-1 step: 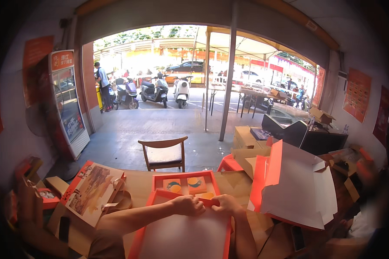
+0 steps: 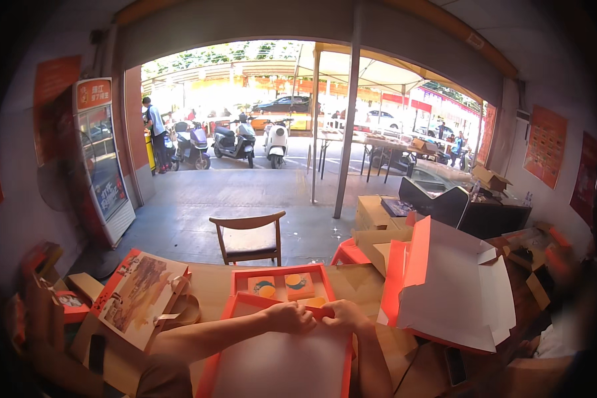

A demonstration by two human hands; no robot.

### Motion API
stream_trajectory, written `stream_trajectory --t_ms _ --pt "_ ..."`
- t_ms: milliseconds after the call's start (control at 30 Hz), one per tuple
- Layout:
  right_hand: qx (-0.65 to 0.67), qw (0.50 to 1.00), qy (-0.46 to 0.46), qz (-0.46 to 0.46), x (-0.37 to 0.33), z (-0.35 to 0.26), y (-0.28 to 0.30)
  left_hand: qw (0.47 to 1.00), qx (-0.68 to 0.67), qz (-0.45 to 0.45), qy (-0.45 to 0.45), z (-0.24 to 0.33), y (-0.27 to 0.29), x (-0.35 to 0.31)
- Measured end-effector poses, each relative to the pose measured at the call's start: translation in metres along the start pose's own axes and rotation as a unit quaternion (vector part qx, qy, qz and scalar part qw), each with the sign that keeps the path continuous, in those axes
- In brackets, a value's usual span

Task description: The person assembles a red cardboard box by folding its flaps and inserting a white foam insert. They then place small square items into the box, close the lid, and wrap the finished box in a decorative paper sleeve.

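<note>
Hands (image 2: 292, 318) (image 2: 345, 316), two, pinching far rim of one red-edged white tray (image 2: 278, 365); two patterned boxes (image 2: 299, 284) beyond.

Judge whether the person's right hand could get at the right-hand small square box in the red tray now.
Probably yes: the red tray is open and the small square box lies uncovered beyond the right hand, though that hand looks busy by the near rim.
</note>
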State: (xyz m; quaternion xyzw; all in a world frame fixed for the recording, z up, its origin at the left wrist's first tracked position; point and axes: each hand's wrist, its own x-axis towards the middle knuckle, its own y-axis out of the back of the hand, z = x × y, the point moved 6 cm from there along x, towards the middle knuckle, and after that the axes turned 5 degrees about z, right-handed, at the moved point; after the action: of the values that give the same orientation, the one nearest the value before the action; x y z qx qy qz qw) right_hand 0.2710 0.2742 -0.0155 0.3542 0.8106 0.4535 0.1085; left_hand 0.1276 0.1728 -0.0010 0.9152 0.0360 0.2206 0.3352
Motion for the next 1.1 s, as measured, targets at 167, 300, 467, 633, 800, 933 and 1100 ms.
stream_trajectory --t_ms 167,300,467,633,800,933,1100 --pt "-0.018 1.000 0.000 -0.013 -0.005 -0.003 0.006 0.999 0.007 0.032 -0.003 0.019 -0.032 0.021" --pt "0.008 1.000 0.006 -0.004 -0.006 -0.003 -0.001 0.999 -0.040 0.024 0.006 0.013 -0.033 0.011" --pt "0.005 0.999 0.028 0.032 0.000 0.004 -0.010 0.992 -0.116 0.025 0.037 -0.002 -0.038 0.002" --pt "-0.034 0.998 0.024 0.055 -0.007 0.003 0.007 0.952 -0.203 0.025 0.228 -0.063 0.021 0.001" --pt "-0.020 0.996 0.015 0.082 -0.008 -0.002 0.017 0.892 -0.268 -0.221 0.289 -0.074 -0.014 -0.072" --pt "-0.110 0.988 0.064 0.081 -0.002 -0.019 -0.005 0.889 -0.283 -0.227 0.280 -0.051 -0.032 -0.084" --pt "-0.075 0.991 0.048 0.102 -0.004 -0.037 0.002 0.851 -0.297 -0.200 0.385 -0.071 -0.002 -0.090"
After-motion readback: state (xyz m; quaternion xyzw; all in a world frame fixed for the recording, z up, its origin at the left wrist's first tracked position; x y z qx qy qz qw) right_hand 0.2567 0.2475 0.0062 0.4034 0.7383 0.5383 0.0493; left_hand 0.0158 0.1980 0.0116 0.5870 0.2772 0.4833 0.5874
